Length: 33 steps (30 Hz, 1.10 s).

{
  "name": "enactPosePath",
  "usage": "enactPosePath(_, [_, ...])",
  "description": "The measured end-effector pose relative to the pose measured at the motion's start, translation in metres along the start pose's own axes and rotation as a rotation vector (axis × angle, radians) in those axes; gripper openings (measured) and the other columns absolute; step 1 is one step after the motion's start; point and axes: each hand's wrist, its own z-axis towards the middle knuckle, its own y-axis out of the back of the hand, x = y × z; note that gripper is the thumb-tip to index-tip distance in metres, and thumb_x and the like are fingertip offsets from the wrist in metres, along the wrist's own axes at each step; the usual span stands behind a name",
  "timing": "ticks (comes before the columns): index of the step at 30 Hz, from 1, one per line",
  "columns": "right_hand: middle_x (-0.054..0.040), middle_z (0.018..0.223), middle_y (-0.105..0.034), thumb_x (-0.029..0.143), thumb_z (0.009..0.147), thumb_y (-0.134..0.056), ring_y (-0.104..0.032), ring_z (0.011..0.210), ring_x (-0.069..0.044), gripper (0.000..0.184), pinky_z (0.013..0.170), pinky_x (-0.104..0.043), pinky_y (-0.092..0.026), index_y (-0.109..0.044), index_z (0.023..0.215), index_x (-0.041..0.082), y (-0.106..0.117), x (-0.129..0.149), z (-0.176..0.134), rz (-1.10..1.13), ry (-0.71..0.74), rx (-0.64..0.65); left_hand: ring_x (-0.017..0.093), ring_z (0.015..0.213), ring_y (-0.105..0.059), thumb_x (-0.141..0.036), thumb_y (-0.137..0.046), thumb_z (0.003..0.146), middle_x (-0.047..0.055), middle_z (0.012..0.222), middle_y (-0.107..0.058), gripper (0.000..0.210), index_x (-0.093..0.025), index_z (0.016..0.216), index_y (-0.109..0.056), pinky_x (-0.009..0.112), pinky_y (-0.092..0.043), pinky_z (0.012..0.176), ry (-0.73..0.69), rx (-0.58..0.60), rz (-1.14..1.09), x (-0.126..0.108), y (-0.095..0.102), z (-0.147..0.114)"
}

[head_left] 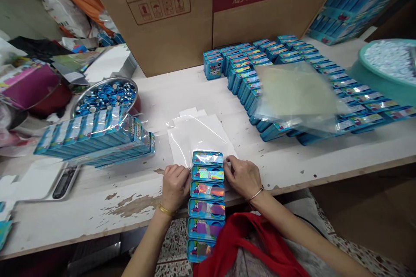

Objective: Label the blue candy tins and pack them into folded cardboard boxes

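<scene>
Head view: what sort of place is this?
Probably a small packing workshop: a line of blue boxes reaches over the edge of a worktable, many similar boxes stand in rows on it, and a large carton stands behind.

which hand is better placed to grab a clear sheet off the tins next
Probably the right hand: it is nearer the clear sheets, while the left hand is across the row of tins. Both hands, though, appear to pinch the clear film.
</scene>
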Motion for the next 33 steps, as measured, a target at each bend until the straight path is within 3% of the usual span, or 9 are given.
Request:
enactPosePath(3, [-0.002,0.051,-0.059,0.024,0.092,-0.039,-0.048,0.044,-0.014,0.027,0.053,-0.03,-0.02,-0.057,0.072,0.018,-0.003,0.0,0.0,-0.007,0.032,-0.009,0.016,0.06,-0.04,-0.017,-0.042,0.09,0.001,0.058,-0.047,0.029,-0.019,0.061,-0.043,0.031,-0.028,0.061,0.011,0.002,-0.006,0.0,0.0,-0.001])
enactPosePath(11, [-0.0007,0.051,-0.056,0.016,0.09,-0.036,-0.045,0.047,-0.014,0.026,0.056,-0.03,-0.025,-0.053,0.071,0.018,0.002,0.001,-0.016,0.093,0.324,0.011,0.016,0.062,-0.039,-0.015,-0.043,0.089,0.0,0.059,-0.046,0.026,-0.019,0.063,-0.042,0.03,-0.03,0.064,-0.017,0.023,-0.036,-0.001,0.013,-0.018])
enactPosePath(16, [0.0011,0.048,-0.053,0.026,0.09,-0.045,-0.044,0.046,-0.014,0.021,0.055,-0.029,-0.024,-0.056,0.074,0.017,0.008,0.004,-0.007,0.131,0.222,-0.095,0.014,0.059,-0.038,-0.016,-0.041,0.089,-0.001,0.056,-0.043,0.029,-0.019,0.06,-0.038,0.03,-0.029,0.063,0.09,-0.003,-0.028,-0.007,0.015,-0.017])
enactPosePath(19, [0.0014,0.048,-0.051,0.021,0.089,-0.044,-0.042,0.046,-0.014,0.022,0.056,-0.03,-0.024,-0.055,0.07,0.018,0.014,0.006,-0.004,0.133,0.243,-0.142,0.014,0.059,-0.039,-0.016,-0.04,0.09,-0.001,0.057,-0.044,0.03,-0.019,0.06,-0.038,0.03,-0.03,0.064,0.077,0.004,-0.01,-0.009,0.015,-0.015])
enactPosePath(23, [0.0002,0.049,-0.048,0.016,0.089,-0.04,-0.039,0.047,-0.014,0.03,0.056,-0.031,-0.023,-0.049,0.061,0.02,0.021,0.008,-0.014,0.154,0.36,-0.135,0.015,0.063,-0.042,-0.014,-0.041,0.089,0.0,0.058,-0.047,0.024,-0.019,0.065,-0.045,0.032,-0.032,0.068,0.017,-0.027,-0.007,-0.006,0.016,-0.023])
enactPosePath(26, [0.0002,0.049,-0.048,0.016,0.089,-0.04,-0.039,0.048,-0.014,0.03,0.056,-0.031,-0.023,-0.05,0.061,0.019,0.018,0.005,-0.02,0.15,0.347,-0.122,0.016,0.062,-0.041,-0.015,-0.044,0.088,-0.001,0.058,-0.047,0.018,-0.019,0.071,-0.05,0.032,-0.033,0.07,0.027,-0.064,0.009,-0.002,0.013,-0.031])
enactPosePath(29, [0.0,0.049,-0.051,0.019,0.088,-0.044,-0.04,0.048,-0.013,0.025,0.057,-0.031,-0.023,-0.053,0.065,0.018,0.012,0.001,-0.018,0.127,0.277,-0.086,0.016,0.064,-0.043,-0.015,-0.044,0.088,0.0,0.061,-0.05,0.018,-0.019,0.072,-0.05,0.032,-0.033,0.07,0.059,-0.037,0.018,-0.001,0.01,-0.033])
enactPosePath(33, [0.0004,0.05,-0.051,0.015,0.089,-0.041,-0.04,0.048,-0.012,0.029,0.057,-0.03,-0.023,-0.05,0.062,0.018,0.009,0.003,-0.018,0.197,0.378,-0.03,0.016,0.063,-0.041,-0.015,-0.04,0.09,0.001,0.06,-0.049,0.025,-0.019,0.065,-0.043,0.031,-0.032,0.066,0.02,0.034,0.015,-0.006,0.014,-0.031])
